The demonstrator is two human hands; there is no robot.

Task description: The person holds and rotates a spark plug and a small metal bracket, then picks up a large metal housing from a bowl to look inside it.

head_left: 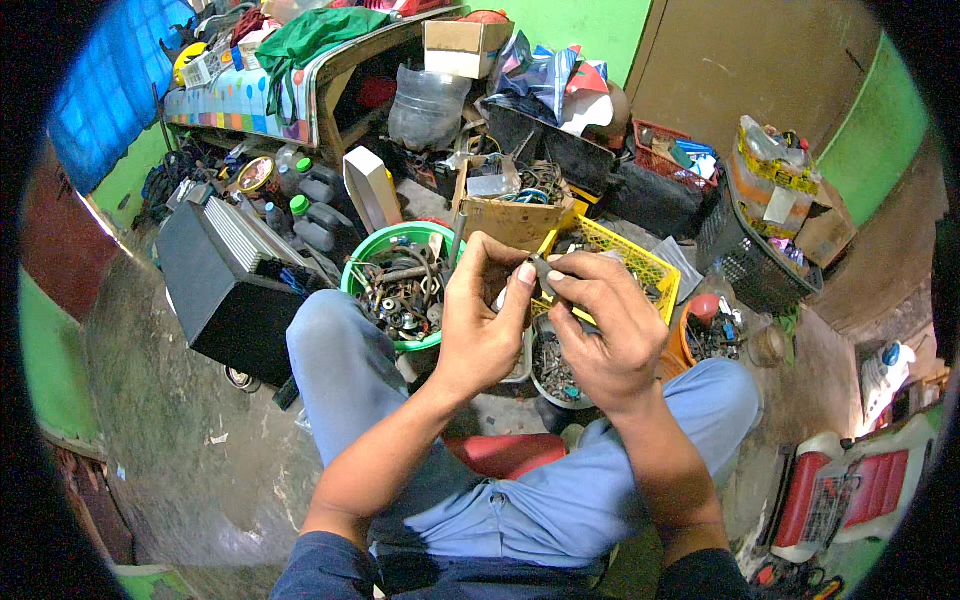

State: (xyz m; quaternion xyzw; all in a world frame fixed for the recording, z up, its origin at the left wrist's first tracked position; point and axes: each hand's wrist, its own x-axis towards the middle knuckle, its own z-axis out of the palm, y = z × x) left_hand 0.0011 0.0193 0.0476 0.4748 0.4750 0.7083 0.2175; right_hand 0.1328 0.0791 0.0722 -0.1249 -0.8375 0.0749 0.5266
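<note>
Both my hands meet in the middle of the view, above my knees. My left hand (485, 315) pinches a small dark piece (541, 272) between thumb and forefinger. The fingers of my right hand (610, 325) close on the same piece from the other side. Its kind is too small to make out. Below and left of my left hand stands a green basin (352, 272) full of assorted metal parts. Under my right hand are a yellow plastic crate (640, 258) and a pail of small bits (557, 370), both partly hidden by my hands.
A black box-shaped case (215, 290) stands at left. Behind the basin are a cardboard box (510, 218) of wires and grey bottles (325, 222). An orange container (690, 345) and a dark crate (745, 255) are at right. A cluttered table (240, 105) stands at the back.
</note>
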